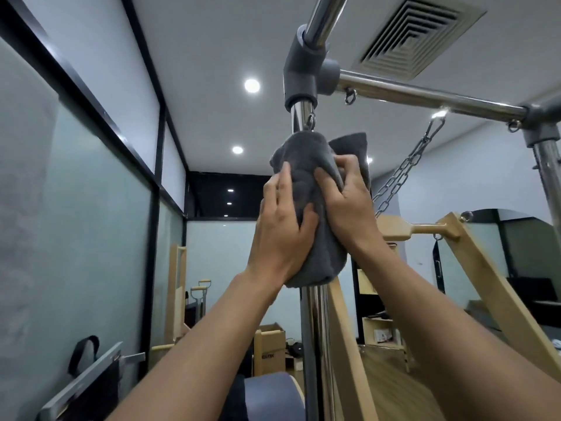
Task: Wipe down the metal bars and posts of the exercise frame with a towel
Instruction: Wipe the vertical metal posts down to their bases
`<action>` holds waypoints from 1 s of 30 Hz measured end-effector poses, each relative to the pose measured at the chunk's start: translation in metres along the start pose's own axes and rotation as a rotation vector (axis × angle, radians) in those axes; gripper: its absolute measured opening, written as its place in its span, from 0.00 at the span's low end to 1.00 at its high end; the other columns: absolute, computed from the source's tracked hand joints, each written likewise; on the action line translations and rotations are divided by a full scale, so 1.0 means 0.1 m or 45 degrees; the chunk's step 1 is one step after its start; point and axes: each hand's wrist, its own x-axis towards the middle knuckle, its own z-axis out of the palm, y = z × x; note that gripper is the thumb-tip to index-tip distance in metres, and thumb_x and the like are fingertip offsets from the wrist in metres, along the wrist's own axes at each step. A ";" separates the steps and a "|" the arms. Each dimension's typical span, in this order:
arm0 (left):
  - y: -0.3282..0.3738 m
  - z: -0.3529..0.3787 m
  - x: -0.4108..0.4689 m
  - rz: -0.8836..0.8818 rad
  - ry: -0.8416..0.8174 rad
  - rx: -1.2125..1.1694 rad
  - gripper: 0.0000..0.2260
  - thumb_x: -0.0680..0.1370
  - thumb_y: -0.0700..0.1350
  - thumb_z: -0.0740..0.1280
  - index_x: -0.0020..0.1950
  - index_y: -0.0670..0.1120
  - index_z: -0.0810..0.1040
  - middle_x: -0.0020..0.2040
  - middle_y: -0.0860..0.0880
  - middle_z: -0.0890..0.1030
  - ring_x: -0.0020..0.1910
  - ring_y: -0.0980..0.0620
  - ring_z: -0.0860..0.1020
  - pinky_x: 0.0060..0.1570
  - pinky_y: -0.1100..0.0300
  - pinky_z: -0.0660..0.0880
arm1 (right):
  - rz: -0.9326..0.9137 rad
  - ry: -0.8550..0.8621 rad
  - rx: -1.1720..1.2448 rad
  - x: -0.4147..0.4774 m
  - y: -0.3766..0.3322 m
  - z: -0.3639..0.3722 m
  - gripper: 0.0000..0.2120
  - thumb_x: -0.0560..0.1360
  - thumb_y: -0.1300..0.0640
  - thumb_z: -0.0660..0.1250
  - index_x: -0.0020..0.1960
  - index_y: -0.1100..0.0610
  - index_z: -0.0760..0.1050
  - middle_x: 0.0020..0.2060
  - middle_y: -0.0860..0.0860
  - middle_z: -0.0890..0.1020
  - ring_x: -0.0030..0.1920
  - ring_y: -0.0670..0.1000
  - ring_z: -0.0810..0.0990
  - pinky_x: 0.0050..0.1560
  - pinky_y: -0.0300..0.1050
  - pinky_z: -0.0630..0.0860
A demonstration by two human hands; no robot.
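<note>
A dark grey terry towel (306, 189) is wrapped around the upright polished steel post (301, 117) of the exercise frame, just below the grey plastic corner joint (299, 71). The towel is gripped from both sides. The left hand (280, 229) is closed on its left and lower part, with the thumb laid across the front and the fingers (280, 183) curled over the cloth. The right hand (349, 205) is clasped on its right side, its fingers (326, 180) pressed into the folds. The post is hidden where the cloth covers it and is seen again beneath the lower hem, running down out of view. Both bare forearms are raised from the bottom edge of the view.

From the corner joint a horizontal chrome bar (425, 97) is carried to the right to a second grey joint, under which a second steel post (549, 168) is fixed. An overhead chrome bar (324, 16) runs from the same corner joint out of the top of the view. A small steel eye bolt (350, 97) is set under the horizontal bar near the joint. A steel link chain (406, 174) is hung from that bar, and a pale wooden crossbar (422, 228) is seen behind the right wrist.

Farther out, a frosted glass wall (76, 208) with black frames is seen on the left. A square louvred air vent (416, 31) and a round recessed ceiling light (252, 85) are set in the white ceiling. A brown cardboard box (271, 350) is seen low down beyond the post.
</note>
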 end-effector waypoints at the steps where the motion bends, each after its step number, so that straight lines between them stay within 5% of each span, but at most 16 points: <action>1: 0.00 0.00 -0.07 0.076 -0.034 0.096 0.32 0.78 0.55 0.54 0.80 0.47 0.51 0.75 0.46 0.59 0.69 0.48 0.67 0.64 0.59 0.69 | 0.097 -0.005 0.029 -0.15 0.05 -0.03 0.08 0.80 0.48 0.61 0.55 0.51 0.70 0.47 0.49 0.78 0.46 0.42 0.79 0.48 0.46 0.77; 5: -0.05 0.01 -0.23 0.101 -0.083 0.215 0.33 0.75 0.55 0.53 0.79 0.47 0.55 0.76 0.45 0.58 0.65 0.44 0.69 0.59 0.50 0.75 | 0.131 -0.125 -0.272 -0.52 0.09 -0.15 0.10 0.81 0.48 0.59 0.54 0.55 0.67 0.43 0.49 0.78 0.42 0.42 0.76 0.35 0.35 0.68; 10: -0.08 0.07 -0.49 0.007 0.030 0.058 0.29 0.79 0.52 0.56 0.78 0.42 0.56 0.74 0.43 0.63 0.68 0.46 0.71 0.62 0.49 0.76 | -0.236 -0.029 -0.243 -0.45 0.06 -0.02 0.14 0.78 0.54 0.65 0.63 0.53 0.69 0.56 0.50 0.73 0.53 0.42 0.72 0.54 0.35 0.72; 13: -0.08 0.04 -0.67 0.245 -0.003 0.306 0.29 0.79 0.52 0.58 0.78 0.44 0.58 0.75 0.40 0.62 0.67 0.43 0.69 0.58 0.54 0.75 | 0.172 -0.019 0.233 -0.74 0.25 -0.05 0.03 0.82 0.54 0.60 0.54 0.53 0.69 0.48 0.52 0.77 0.48 0.44 0.79 0.46 0.41 0.77; 16: -0.11 0.04 -0.96 0.417 -0.083 0.392 0.28 0.76 0.50 0.62 0.75 0.48 0.62 0.74 0.44 0.61 0.61 0.43 0.70 0.50 0.54 0.77 | 0.543 -0.120 0.235 -1.20 0.38 -0.18 0.09 0.83 0.50 0.57 0.53 0.56 0.69 0.46 0.53 0.80 0.47 0.51 0.81 0.47 0.49 0.79; 20: -0.17 0.14 -1.30 0.116 0.014 0.003 0.29 0.77 0.48 0.63 0.77 0.49 0.60 0.73 0.45 0.64 0.67 0.50 0.70 0.63 0.57 0.74 | 0.340 -0.235 0.006 -1.31 0.26 -0.27 0.08 0.80 0.52 0.63 0.56 0.53 0.68 0.48 0.48 0.77 0.48 0.46 0.79 0.44 0.37 0.77; 23: -0.15 0.16 -1.31 -0.080 0.096 -0.065 0.27 0.78 0.49 0.59 0.77 0.46 0.59 0.70 0.43 0.70 0.64 0.58 0.70 0.62 0.74 0.66 | 0.120 -0.283 -0.097 -1.15 0.20 -0.22 0.14 0.77 0.54 0.67 0.59 0.49 0.67 0.56 0.47 0.71 0.56 0.42 0.73 0.54 0.37 0.74; 27: -0.06 0.15 -1.47 0.048 0.019 0.182 0.28 0.79 0.48 0.59 0.78 0.47 0.57 0.72 0.39 0.67 0.65 0.45 0.73 0.60 0.56 0.74 | 0.397 -0.179 0.164 -1.43 0.25 -0.20 0.05 0.81 0.56 0.62 0.54 0.55 0.68 0.46 0.50 0.77 0.45 0.42 0.78 0.44 0.38 0.76; 30: -0.11 0.09 -1.71 0.217 -0.126 0.306 0.29 0.76 0.46 0.62 0.77 0.49 0.59 0.74 0.39 0.63 0.64 0.43 0.72 0.56 0.50 0.78 | 0.642 -0.218 0.029 -1.88 0.25 -0.27 0.07 0.82 0.51 0.59 0.53 0.55 0.66 0.44 0.50 0.79 0.45 0.46 0.81 0.42 0.42 0.77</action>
